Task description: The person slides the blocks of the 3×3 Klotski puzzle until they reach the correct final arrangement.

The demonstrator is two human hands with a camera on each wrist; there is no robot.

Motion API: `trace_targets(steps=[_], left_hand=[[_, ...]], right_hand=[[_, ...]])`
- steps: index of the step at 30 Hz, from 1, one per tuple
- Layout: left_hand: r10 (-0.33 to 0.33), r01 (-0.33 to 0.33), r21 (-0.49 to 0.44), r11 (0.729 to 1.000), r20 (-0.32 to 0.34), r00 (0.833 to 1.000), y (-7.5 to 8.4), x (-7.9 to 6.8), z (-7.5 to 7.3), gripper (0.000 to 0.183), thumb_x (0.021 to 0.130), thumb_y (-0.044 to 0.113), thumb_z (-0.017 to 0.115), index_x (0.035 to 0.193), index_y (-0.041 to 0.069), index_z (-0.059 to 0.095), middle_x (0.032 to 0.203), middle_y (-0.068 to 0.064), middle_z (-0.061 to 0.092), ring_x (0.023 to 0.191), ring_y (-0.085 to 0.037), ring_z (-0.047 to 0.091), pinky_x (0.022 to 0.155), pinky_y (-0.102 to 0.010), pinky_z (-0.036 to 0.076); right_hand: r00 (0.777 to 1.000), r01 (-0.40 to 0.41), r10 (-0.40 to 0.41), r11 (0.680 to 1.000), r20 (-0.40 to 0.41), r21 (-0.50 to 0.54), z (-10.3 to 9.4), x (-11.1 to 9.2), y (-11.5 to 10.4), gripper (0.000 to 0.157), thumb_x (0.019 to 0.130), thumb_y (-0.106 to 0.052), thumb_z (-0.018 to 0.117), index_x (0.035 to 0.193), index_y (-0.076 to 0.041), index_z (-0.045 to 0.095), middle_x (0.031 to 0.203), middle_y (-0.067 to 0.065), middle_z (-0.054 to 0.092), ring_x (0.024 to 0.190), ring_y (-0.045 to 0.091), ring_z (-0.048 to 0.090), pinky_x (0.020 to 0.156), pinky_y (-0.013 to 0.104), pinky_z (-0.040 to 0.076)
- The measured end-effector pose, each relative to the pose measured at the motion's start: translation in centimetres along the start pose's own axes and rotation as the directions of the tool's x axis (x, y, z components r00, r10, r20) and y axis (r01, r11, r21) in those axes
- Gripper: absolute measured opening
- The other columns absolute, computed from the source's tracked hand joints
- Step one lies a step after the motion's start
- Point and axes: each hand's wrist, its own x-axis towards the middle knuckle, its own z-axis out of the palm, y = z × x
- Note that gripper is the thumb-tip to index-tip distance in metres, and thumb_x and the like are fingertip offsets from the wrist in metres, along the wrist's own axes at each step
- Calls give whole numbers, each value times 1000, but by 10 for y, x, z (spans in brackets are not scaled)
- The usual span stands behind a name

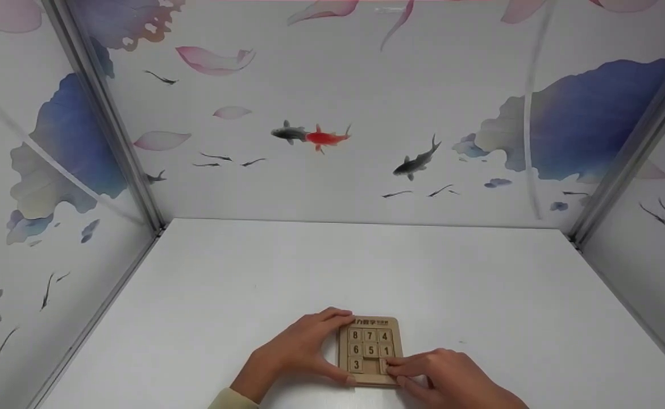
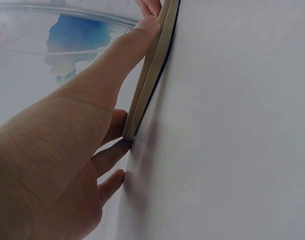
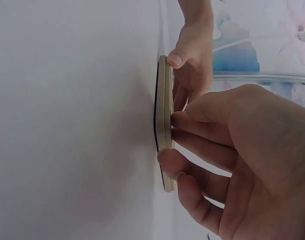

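Observation:
A wooden sliding number puzzle (image 1: 375, 379) lies near the front of the white table, its top row reading 8, 7, 4 and the middle row 6, 5, 1. In the bottom row a 3 tile (image 1: 356, 364) sits at left, with a gap in the middle slot. My left hand (image 1: 301, 343) grips the board's left side, thumb at the near corner and fingers at the far one. The fingertips of my right hand (image 1: 443, 375) pinch the bottom-right number tile (image 1: 383, 366), hiding its number. Other right fingers (image 3: 172, 162) touch the board's edge.
The white tabletop (image 1: 310, 267) stretches behind the puzzle. A back wall (image 1: 366, 187) printed with fish and petals encloses it, with side walls at left and right. Metal posts (image 1: 105, 119) stand at the back corners.

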Motion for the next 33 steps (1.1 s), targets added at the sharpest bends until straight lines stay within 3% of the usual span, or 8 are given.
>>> trace_targets(steps=[7, 12, 20, 27, 30, 33], left_hand=[[-3, 3, 3, 1000, 0, 1000, 0, 1, 0, 114, 75, 82, 83, 165, 22, 47, 165, 10, 49, 150, -17, 52, 127, -44, 46], [-26, 26, -10, 1000, 11, 1000, 0, 1, 0, 115, 74, 84, 82, 165, 24, 46, 166, 12, 48, 151, -18, 51, 128, -45, 44], [-30, 30, -15, 999, 10, 999, 1, -1, -1, 113, 75, 84, 81, 165, 26, 46, 165, 14, 47, 150, -18, 51, 126, -46, 46], [-39, 39, -17, 999, 13, 999, 0, -1, 0, 113, 74, 85, 81, 166, 29, 45, 167, 14, 46, 151, -19, 50, 127, -47, 45], [-40, 40, -19, 999, 13, 999, 0, -1, 0, 113, 74, 86, 80, 166, 29, 45, 167, 14, 46, 151, -19, 50, 128, -48, 44], [-31, 31, -17, 999, 8, 1000, 0, -1, 0, 112, 75, 85, 80, 165, 28, 46, 166, 14, 47, 150, -18, 51, 127, -47, 45]], right_hand=[[1000, 9, -9, 1000, -10, -5, -1, -1, -2, 29, 107, -38, 69, 130, -26, 81, 137, -5, 75, 68, -8, 60, 57, 19, 51], [1000, 14, -15, 999, -20, -46, 0, -1, -6, 30, 108, -39, 67, 130, -25, 81, 136, -1, 76, 74, -8, 62, 60, 19, 53], [995, 66, -77, 987, -70, -149, 1, -4, -11, 35, 109, -44, 64, 131, -23, 80, 134, -1, 78, 70, -9, 58, 66, 25, 56], [996, 48, -56, 992, -63, -116, 5, -2, -17, 36, 111, -46, 60, 137, -28, 76, 135, -5, 77, 68, -10, 54, 63, 19, 51], [994, 66, -77, 988, -78, -137, 7, -2, -19, 38, 112, -49, 56, 139, -28, 74, 136, -4, 77, 73, -8, 60, 65, 22, 56], [992, 85, -99, 983, -78, -162, 8, 0, -22, 41, 113, -51, 53, 140, -28, 73, 140, -3, 74, 91, 2, 74, 74, 31, 64]])
